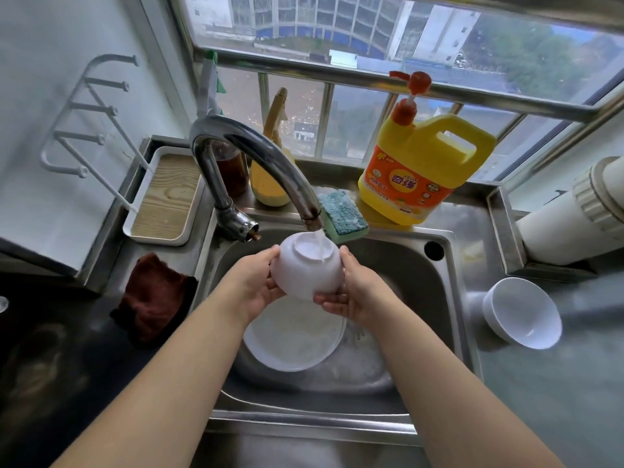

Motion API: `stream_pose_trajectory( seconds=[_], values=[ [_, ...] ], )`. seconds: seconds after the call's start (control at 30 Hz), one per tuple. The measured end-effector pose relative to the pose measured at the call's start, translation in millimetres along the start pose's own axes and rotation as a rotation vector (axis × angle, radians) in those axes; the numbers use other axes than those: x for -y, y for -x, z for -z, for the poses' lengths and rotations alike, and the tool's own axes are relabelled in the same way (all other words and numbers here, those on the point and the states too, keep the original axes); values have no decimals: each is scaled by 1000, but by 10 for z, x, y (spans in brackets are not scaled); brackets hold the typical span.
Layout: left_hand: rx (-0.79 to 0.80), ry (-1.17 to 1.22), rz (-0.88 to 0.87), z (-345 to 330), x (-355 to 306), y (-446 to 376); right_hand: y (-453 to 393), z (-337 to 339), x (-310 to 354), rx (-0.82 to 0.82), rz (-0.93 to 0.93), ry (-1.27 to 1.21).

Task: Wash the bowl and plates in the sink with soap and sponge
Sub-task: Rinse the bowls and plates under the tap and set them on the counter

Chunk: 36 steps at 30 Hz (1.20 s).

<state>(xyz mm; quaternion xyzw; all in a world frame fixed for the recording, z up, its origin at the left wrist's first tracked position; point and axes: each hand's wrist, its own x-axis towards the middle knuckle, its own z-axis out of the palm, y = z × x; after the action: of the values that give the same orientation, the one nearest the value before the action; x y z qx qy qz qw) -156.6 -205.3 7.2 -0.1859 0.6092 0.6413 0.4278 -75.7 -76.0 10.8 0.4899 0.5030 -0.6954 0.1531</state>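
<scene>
You are rinsing: your left hand [256, 282] and right hand [351, 292] cup a small white round bowl [305, 270] from either side, fingers curled round its wall, holding it upside down over the middle of the stainless steel sink [439, 298]. Water from the curved chrome tap [256, 157] lands on the bowl's foot ring.

Judging by how things lie, you are partway through. A second white bowl [521, 312] sits tilted on the counter off the sink's right edge; it looks finished, though that is a guess. A white round plate [293, 339] lies flat in the basin beneath your hands, with foamy water beside it, so it probably still needs rinsing. Whether more plates lie under it cannot be told.

The blue-and-green sponge [342, 214] rests on the sink's back rim, just beside the yellow pump bottle of dish soap [415, 177]. A white tray with a wood-grain base [167, 197] stands at the back left corner.
</scene>
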Motion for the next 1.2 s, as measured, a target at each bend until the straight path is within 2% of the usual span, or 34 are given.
stream_pose_trajectory(
  seconds=[0.17,0.4,0.5,0.63,0.73,0.83,0.93,1.0,1.1,1.2],
  values=[
    [34,22,31,162,58,75,0,-68,-58,66,116,72],
    [156,-6,149,174,233,122,102,167,-308,95,469,168],
    [208,17,195,131,270,105,152,308,-452,41,655,446],
    [229,-22,195,31,361,118,37,394,-684,-244,1092,1063],
    [208,-73,49,-34,471,119,-11,360,-810,-320,1283,1125],
    [202,-196,7,-3,459,135,-57,475,-823,-312,1405,1283],
    [320,-345,47,53,359,186,-96,615,-733,-377,1407,1550],
    [309,-334,29,49,324,177,-92,581,-692,-392,1400,1578],
    [121,-161,-50,-57,456,118,-65,347,-714,-493,1276,1429],
    [60,-19,-106,-158,655,93,-89,158,-771,-560,1185,1222]
  ],
)
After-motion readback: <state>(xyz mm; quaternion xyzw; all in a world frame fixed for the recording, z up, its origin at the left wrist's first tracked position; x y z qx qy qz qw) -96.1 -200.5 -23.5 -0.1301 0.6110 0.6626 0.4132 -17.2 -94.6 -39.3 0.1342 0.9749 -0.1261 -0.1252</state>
